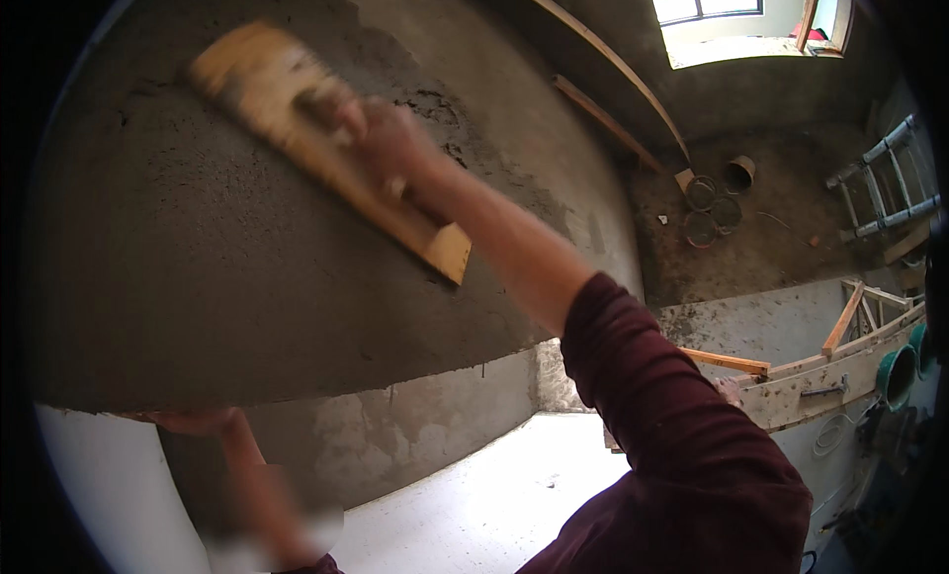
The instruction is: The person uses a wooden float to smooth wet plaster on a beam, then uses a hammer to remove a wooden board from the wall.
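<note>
A long wooden plastering float (262,80) lies slantwise against a large grey plastered surface (198,267), blurred by motion. My right hand (390,149) is closed around its handle, about midway along the board. The right arm reaches across in a dark red sleeve pushed up to the elbow. At the lower left, my left hand (203,421) touches the bottom edge of the plaster. Its fingers seem stretched out along that edge and are partly hidden; nothing shows in them. Rough, darker patches of mortar (435,109) sit just beyond my right hand.
Several buckets (727,213) stand on the dirty floor at the far right, near a metal ladder (890,183). Long wooden strips (613,124) lean by the far wall beneath a window (707,0). A timber frame (840,327) and green buckets (895,376) are at the right.
</note>
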`<action>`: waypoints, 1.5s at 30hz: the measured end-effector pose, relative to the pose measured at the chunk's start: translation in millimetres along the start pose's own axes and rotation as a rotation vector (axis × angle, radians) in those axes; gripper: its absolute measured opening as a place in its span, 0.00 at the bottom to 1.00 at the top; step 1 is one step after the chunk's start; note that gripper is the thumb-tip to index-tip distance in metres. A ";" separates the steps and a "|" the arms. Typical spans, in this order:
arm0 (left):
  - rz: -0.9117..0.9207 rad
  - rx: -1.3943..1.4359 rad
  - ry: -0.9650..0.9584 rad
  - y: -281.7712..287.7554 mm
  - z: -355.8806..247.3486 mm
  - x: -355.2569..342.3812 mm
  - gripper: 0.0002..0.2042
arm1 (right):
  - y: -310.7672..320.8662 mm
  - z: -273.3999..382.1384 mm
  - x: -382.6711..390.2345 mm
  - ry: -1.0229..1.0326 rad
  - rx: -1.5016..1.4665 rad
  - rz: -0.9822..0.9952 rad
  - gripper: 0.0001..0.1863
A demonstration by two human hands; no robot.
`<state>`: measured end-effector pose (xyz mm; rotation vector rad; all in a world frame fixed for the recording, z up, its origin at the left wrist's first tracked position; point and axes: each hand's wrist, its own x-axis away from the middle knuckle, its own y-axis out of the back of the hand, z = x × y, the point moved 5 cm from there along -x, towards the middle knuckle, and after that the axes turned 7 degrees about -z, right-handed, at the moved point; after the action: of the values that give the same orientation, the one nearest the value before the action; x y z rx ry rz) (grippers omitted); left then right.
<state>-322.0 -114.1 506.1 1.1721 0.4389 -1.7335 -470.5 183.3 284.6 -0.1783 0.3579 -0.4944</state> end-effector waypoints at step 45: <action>-0.031 -0.416 -0.275 42.9 182.1 23.3 0.43 | 5.7 -65.6 206.7 -0.155 0.097 0.176 0.17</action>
<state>-379.9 -277.1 581.2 0.6250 0.6140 -1.6951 -323.3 81.1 162.4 -0.0896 0.1956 -0.3211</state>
